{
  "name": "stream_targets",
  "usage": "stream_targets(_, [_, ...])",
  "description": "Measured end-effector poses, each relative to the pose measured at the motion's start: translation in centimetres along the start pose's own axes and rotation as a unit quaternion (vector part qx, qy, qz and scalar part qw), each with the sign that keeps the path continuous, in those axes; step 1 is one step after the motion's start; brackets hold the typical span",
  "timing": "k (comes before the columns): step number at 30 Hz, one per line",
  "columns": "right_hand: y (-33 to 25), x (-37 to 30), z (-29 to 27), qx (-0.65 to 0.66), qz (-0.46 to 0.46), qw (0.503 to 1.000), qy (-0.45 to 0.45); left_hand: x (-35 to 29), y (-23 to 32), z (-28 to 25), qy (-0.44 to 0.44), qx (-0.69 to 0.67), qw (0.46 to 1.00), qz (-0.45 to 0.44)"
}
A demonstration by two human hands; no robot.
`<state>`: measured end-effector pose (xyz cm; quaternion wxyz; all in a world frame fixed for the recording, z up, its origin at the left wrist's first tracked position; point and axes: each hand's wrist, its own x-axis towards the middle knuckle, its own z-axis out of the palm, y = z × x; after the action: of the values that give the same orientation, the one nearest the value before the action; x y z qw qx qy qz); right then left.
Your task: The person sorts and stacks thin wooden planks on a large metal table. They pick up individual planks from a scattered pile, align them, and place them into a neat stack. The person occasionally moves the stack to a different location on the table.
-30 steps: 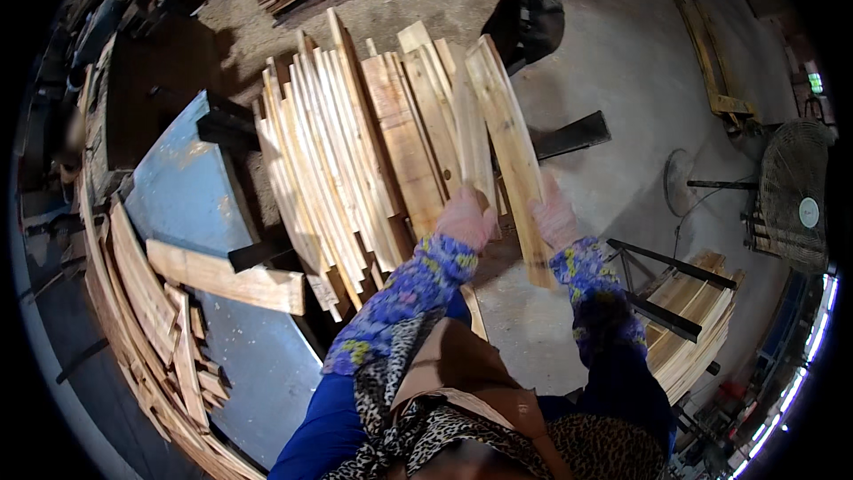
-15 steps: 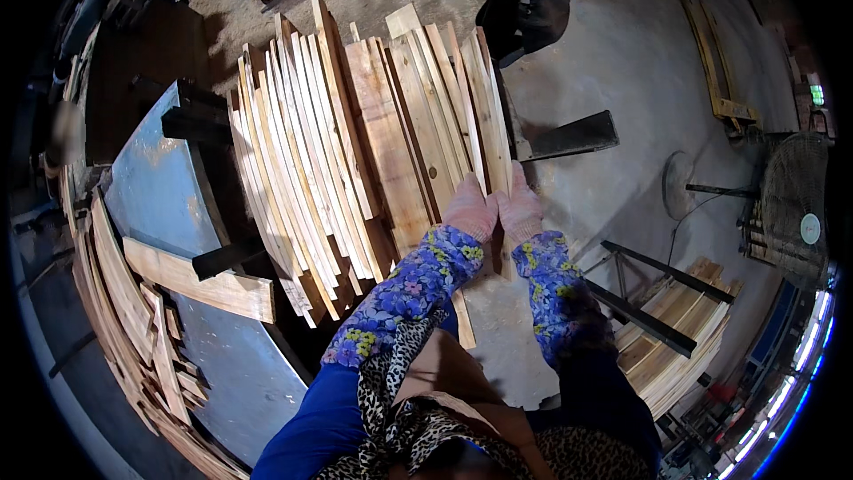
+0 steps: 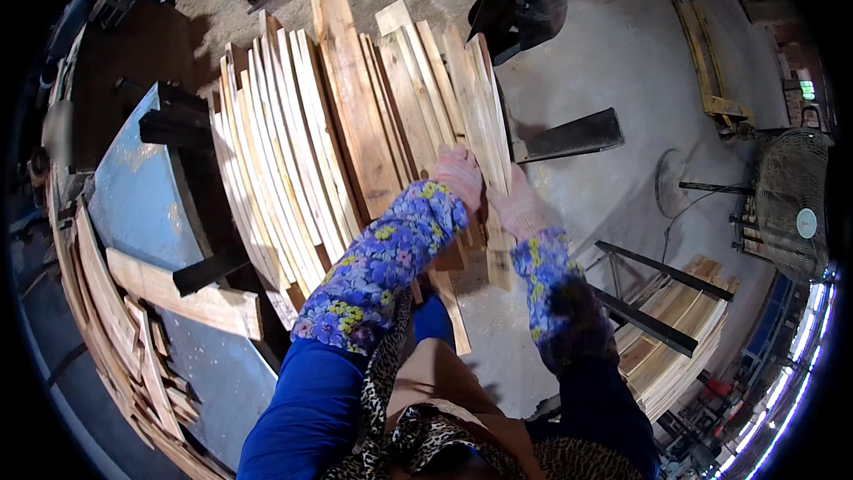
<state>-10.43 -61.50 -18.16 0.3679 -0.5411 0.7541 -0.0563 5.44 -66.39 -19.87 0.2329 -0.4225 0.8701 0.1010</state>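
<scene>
My left hand (image 3: 459, 175), in a pink knit glove, curls its fingers over the boards at the right side of a wide row of wooden boards (image 3: 362, 116). At the row's right edge my right hand (image 3: 518, 204), gloved alike, grips the outermost wooden board (image 3: 480, 93) by its side, near its lower end. Some of its fingers are hidden behind the wood. The boards lie side by side, some flat and some on edge, their ends uneven. Below my hands, more board ends (image 3: 499, 268) stick out toward me.
A blue metal table (image 3: 227, 382) with a loose board (image 3: 182, 293) stands at left, beside stacked offcuts (image 3: 115, 302). Black support arms (image 3: 573, 136) jut out at right. Further right are another board stack (image 3: 680, 329), a standing fan (image 3: 786, 204) and a yellow pallet jack (image 3: 702, 53). A black bin-like object (image 3: 524, 4) stands beyond.
My left hand has moved left and slightly away from me, parting from my right hand. The boards at the right end have shifted, and a broad board face now shows there.
</scene>
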Motion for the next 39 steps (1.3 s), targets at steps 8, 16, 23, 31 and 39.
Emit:
stream_targets(8, [5.6, -7.4, -2.3, -0.063, -0.047, 0.993, 0.085, 6.7, -1.5, 4.6, 0.104, 0.092, 0.987, 0.082])
stream_targets(16, [-0.5, -0.8, -2.4, -0.055, -0.109, 0.988, 0.099, 3.3, -5.7, -1.0, -0.157, -0.033, 0.983, 0.086])
stream_targets(23, [-6.6, 8.5, 5.7, -0.117, -0.117, 0.986, -0.003, -6.4, -4.9, 0.5, 0.142, -0.033, 0.987, 0.065])
stream_targets(31, [-8.4, 7.8, 8.4, -0.109, -0.166, 0.980, 0.030, -27.1, 5.3, 5.7, 0.293, -0.397, 0.867, 0.070])
stream_targets(39, [-10.2, 6.8, 5.9, -0.139, -0.143, 0.980, 0.012, -39.1, 14.1, 8.1, 0.245, -0.432, 0.866, -0.054])
